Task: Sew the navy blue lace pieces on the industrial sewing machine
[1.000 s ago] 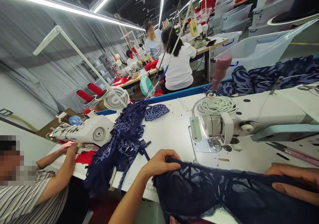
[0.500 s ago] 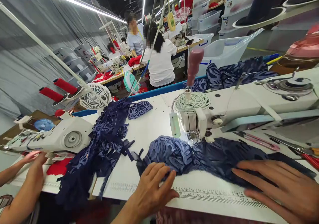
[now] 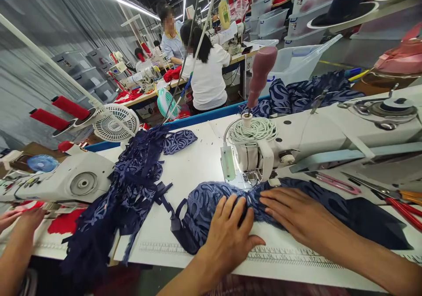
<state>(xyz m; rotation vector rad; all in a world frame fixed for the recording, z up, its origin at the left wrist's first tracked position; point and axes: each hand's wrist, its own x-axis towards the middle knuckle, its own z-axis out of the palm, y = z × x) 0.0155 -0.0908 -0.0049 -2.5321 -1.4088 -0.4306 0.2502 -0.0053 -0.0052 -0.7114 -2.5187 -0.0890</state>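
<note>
Position and Direction

Blue garment (image 3: 201, 206) lies on the table (image 3: 148, 233), directly under the fingers of left hand (image 3: 229, 230) and right hand (image 3: 295, 210), neither nearer; left fingers spread, right fingers flat and close together; long axis runs left to right alongside the sewing machine (image 3: 300, 135); strapped end (image 3: 180, 229) points left

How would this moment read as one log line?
left hand: flat on navy garment; right hand: flat on same garment; sewing machine: beyond hands
</note>
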